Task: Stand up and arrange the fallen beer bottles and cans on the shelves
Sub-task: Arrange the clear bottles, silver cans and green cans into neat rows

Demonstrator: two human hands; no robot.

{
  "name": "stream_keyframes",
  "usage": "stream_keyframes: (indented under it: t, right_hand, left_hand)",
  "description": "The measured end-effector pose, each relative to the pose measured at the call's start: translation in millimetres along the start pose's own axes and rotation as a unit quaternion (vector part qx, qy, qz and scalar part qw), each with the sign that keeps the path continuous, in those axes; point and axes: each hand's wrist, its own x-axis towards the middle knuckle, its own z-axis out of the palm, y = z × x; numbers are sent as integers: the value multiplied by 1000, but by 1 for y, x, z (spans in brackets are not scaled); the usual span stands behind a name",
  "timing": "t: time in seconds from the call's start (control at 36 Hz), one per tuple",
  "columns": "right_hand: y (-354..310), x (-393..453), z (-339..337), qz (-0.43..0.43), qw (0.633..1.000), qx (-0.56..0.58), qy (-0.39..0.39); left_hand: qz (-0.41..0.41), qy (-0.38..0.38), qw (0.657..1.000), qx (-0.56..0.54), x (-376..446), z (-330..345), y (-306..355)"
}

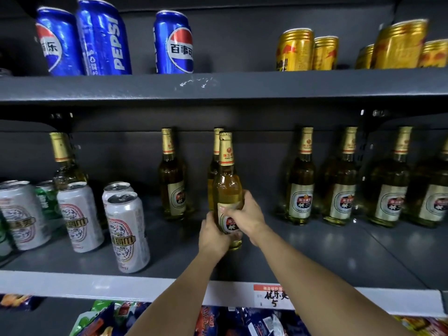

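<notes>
Beer bottle (227, 190) upright on the middle shelf (303, 248), both my hands wrapped round its lower body: left hand (214, 235) grips low near the base, right hand (244, 215) grips over the label. Just behind the bottle, a second bottle (216, 151), mostly hidden. Left of the held bottle, white beer cans (127, 229) stand upright; further left, more cans. Right of it, a row of upright bottles (301, 180). Above, on the upper shelf, Pepsi cans (103, 38) and gold cans (294, 49).
</notes>
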Motion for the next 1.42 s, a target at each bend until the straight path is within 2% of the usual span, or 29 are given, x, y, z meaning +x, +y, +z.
stream_keyframes:
  t: [0.17,0.47,0.67,0.83,1.06,1.42]
  right_hand:
    - [0,1,-18,-8,996,-58,63]
    - [23,26,-53,17,991,-77,112]
    - [32,56,-56,44,996,-39,68]
    - [59,64,-48,65,994,-66,52]
    - [66,76,-45,64,994,-68,51]
    - [68,80,-40,49,991,-108,61]
  left_hand:
    - [5,0,999,-40,2,22,17]
    - [4,-34,999,-9,26,65,33]
    - [11,-47,998,-29,49,75,35]
    - [22,-39,999,-9,62,80,32]
    - [14,-36,999,13,75,87,29]
    - [16,-38,998,-48,58,91,11]
